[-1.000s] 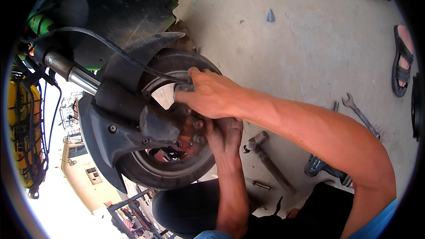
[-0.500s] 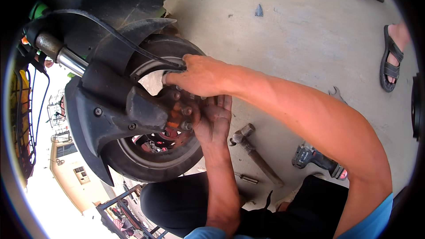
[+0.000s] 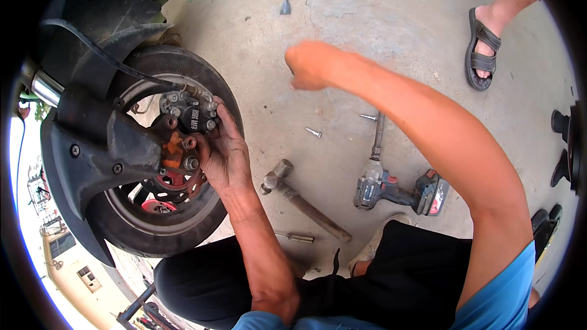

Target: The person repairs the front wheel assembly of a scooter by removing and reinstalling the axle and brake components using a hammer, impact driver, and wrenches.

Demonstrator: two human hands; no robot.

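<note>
Two bolts (image 3: 313, 132) lie loose on the concrete (image 3: 367, 49): the brake caliper (image 3: 194, 113), held in my left hand (image 3: 227, 156) beside the front wheel's (image 3: 189, 68) rim, looks unbolted, not yet clear. My right hand (image 3: 315, 64) hovers (fingers too blurred to tell).

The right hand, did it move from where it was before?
Yes. The right hand has moved away from the wheel, toward the picture's right, over the floor.

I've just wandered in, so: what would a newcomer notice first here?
The front wheel at left dominates, with the left hand touching a dark brake caliper toward its upper right. The right hand, slightly blurred, is at upper centre; lower down lie a hammer and a cordless impact wrench.
</note>
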